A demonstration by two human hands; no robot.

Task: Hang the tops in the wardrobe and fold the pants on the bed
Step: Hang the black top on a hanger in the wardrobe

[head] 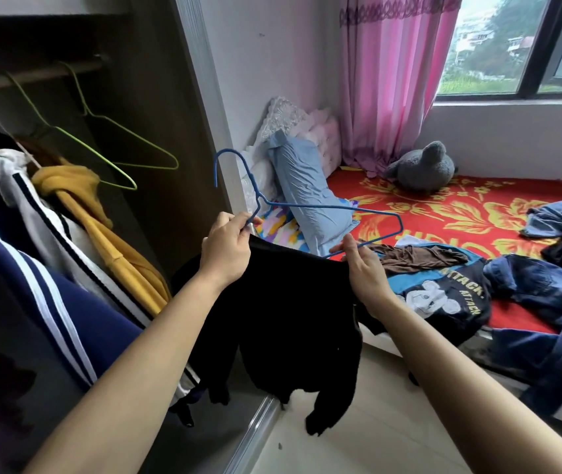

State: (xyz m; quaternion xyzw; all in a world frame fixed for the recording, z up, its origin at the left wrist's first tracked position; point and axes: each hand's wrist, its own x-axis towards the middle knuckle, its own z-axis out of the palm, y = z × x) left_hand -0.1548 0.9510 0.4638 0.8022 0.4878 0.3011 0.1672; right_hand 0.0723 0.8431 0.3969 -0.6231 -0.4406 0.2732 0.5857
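Grey plush toy (pixel 421 165) nr pink curtain (pixel 392 80), blue pillow (pixel 307 193) tilted.

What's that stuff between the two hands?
In the head view, the black top and the blue hanger stretch from the left hand to the right hand.

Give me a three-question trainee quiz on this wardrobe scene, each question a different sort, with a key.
1. True or false: the black long-sleeved top already hangs on the wooden wardrobe rail.
2. Which hand pinches the blue wire hanger just below its hook? A) left hand B) right hand
3. Fill in: the two empty wire hangers on the rail are ____ in colour.

Key: 1 false, since both hands hold it in front of the wardrobe; 2 A; 3 green.
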